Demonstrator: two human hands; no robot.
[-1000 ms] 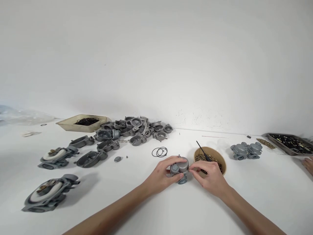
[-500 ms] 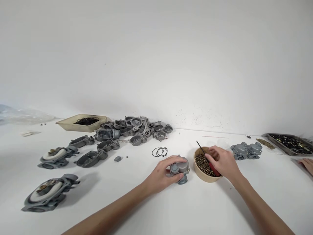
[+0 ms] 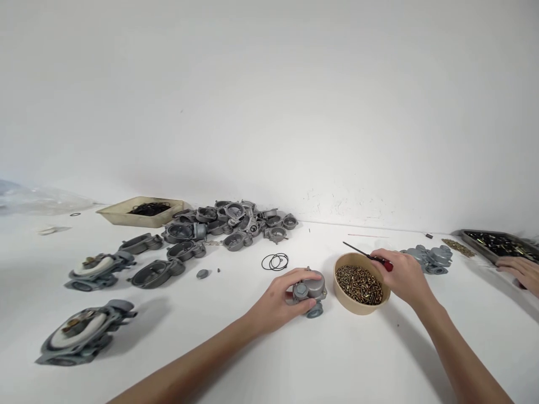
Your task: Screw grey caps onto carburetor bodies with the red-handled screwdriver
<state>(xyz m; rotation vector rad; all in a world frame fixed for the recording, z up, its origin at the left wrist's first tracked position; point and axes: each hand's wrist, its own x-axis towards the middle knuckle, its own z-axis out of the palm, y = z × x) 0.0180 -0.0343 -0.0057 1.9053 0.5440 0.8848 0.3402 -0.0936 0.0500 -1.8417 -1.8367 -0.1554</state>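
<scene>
My left hand (image 3: 280,300) grips a grey metal carburetor (image 3: 314,286) that stands on the white table, thumb in front and fingers over its top. To its right sits a round tan bowl (image 3: 357,308) with many small brass-coloured screws (image 3: 360,284) in it. My right hand (image 3: 404,275) is above the bowl's right rim, closed around the red handle of a screwdriver (image 3: 382,261). The dark shaft points left over the bowl's far side. Two black rubber rings (image 3: 275,261) lie behind the carburetor.
Grey float bowls (image 3: 236,210) are heaped at the back, beside a cream tray (image 3: 126,216) of black rings. Opened carburetors (image 3: 84,331) lie at left. Assembled carburetors (image 3: 435,258) stand behind my right hand. At far right, another person's hand (image 3: 522,271) touches a dark parts tray (image 3: 499,247).
My right hand has risen out of the bowl and shifted right, and the screwdriver now lies flatter. The other person's hand has come further in. My left hand stays put.
</scene>
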